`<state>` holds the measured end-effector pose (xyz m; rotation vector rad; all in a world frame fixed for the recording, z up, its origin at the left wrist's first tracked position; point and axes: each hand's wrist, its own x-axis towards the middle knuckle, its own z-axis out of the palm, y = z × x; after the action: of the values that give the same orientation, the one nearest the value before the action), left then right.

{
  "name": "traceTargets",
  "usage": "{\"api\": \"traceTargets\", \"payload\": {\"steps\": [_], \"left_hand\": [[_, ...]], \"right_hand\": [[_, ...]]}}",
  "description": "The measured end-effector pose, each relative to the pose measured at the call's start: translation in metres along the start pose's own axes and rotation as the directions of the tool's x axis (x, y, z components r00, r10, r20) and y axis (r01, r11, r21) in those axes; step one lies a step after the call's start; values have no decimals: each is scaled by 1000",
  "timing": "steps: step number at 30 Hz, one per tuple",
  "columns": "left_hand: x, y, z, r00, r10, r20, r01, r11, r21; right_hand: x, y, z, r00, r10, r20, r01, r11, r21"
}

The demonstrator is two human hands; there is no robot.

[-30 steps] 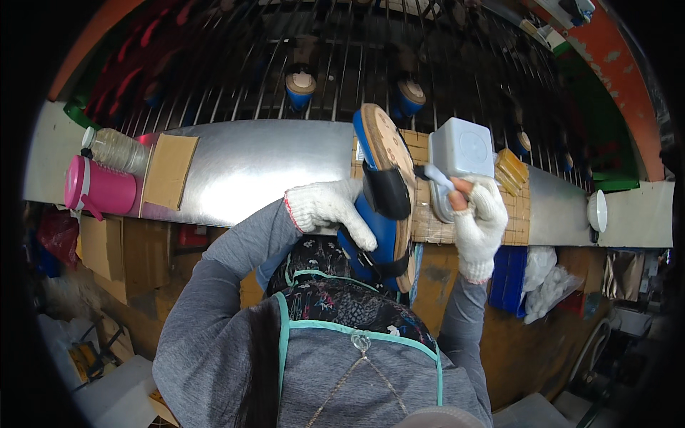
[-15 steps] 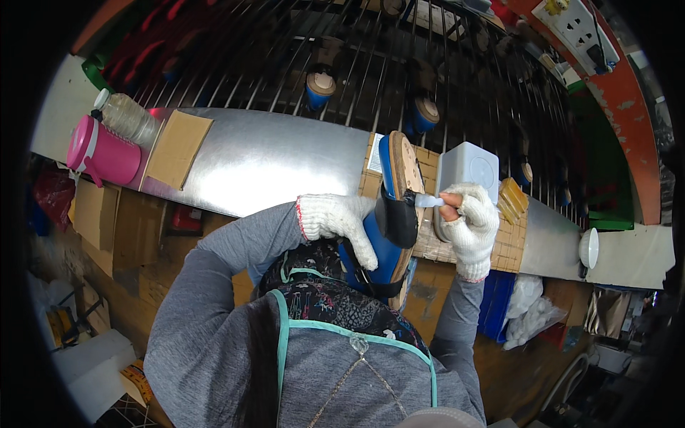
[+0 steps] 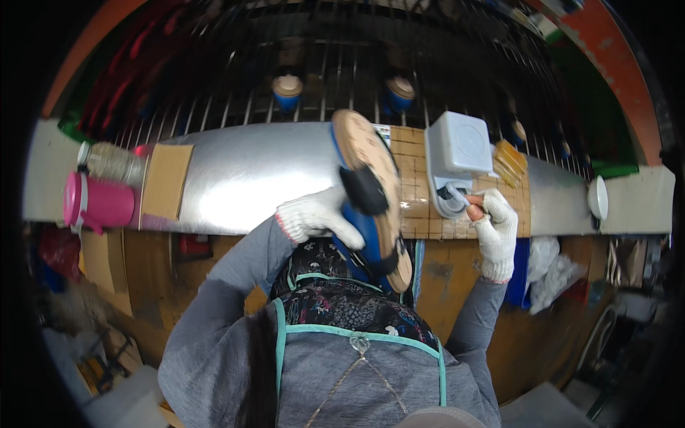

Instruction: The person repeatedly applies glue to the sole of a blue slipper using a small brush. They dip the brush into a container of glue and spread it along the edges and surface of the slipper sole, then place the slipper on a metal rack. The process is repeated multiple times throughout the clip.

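Observation:
My left hand, in a white knit glove, grips a blue shoe last from its left side. A tan insole covers the last's sole, facing up and to the right, and black straps wrap round onto it. In its half-fingered glove, my right hand pinches a small brush by its pale handle. The brush's dark tip is at the round mouth of a whitish plastic dispenser pot; whether it touches anything inside I cannot tell.
The pot stands on a tan gridded mat on the metal worktop. A yellowish block and white bowl lie rightward. Cardboard, a pink jug and a clear bottle sit left. Beyond, a roller rack carries more lasts.
My right hand has drawn the brush away from the strap, rightward to the pot's mouth. The last in my left hand has turned, showing more of its sole.

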<state>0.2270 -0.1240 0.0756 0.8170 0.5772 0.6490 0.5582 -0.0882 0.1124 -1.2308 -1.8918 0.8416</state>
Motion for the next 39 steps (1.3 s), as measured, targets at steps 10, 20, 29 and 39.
{"api": "traceTargets", "payload": {"steps": [10,20,29,39], "left_hand": [[1,-56,-67,873,381,-304,-487,717,-499],[-7,-39,-70,766,386,-513,-587,746,-315],[16,-27,-23,777,258,-574,-450,866,-220],[22,-16,-3,813,378,-443,-293,923,250]], "right_hand": [[-51,52,8,951,34,-308,-258,637,-726],[-61,77,2,878,411,-244,-447,888,-112],[-22,25,32,936,-35,-351,-98,930,-353],[5,-57,78,957,-127,-260,106,990,-91]]}}
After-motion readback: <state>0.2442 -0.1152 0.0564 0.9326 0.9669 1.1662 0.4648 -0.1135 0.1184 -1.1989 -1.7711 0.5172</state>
